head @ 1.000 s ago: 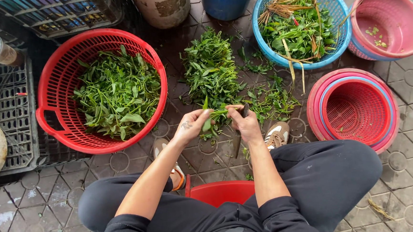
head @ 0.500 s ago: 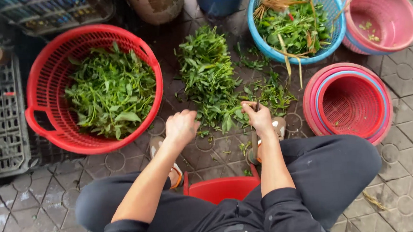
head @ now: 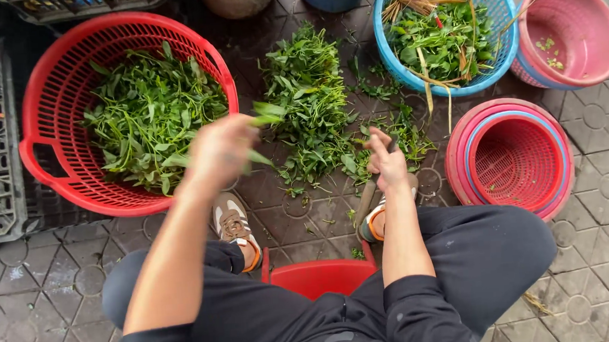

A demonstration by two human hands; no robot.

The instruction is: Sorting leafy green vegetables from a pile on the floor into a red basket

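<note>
Greens pile [head: 307,100] lies on the wet paving at 12 o'clock from the sitter, between the red basket [head: 55,123] at 10 and the blue basket [head: 389,53] at 1.

Left hand [head: 219,151] is blurred, up over the red basket's right rim, fingers closed on a few green stems [head: 262,114] sticking out toward 1 o'clock. Judgement: a sorted bunch going into the basket. To do it well, carry it clear over the rim before letting go so no leaves fall on the tiles, and land it on the heap already inside.

Right hand [head: 387,160] is low at the pile's 5 o'clock edge, fingers curled narrow, tips pinching or touching loose sprigs [head: 401,133]; exact grip too small to tell. Best to hold stems low and pick one clump at a time.

Stack of pink baskets [head: 511,158] at 3, pink bowl [head: 571,31] at 2. Red stool [head: 318,276] under the sitter.
</note>
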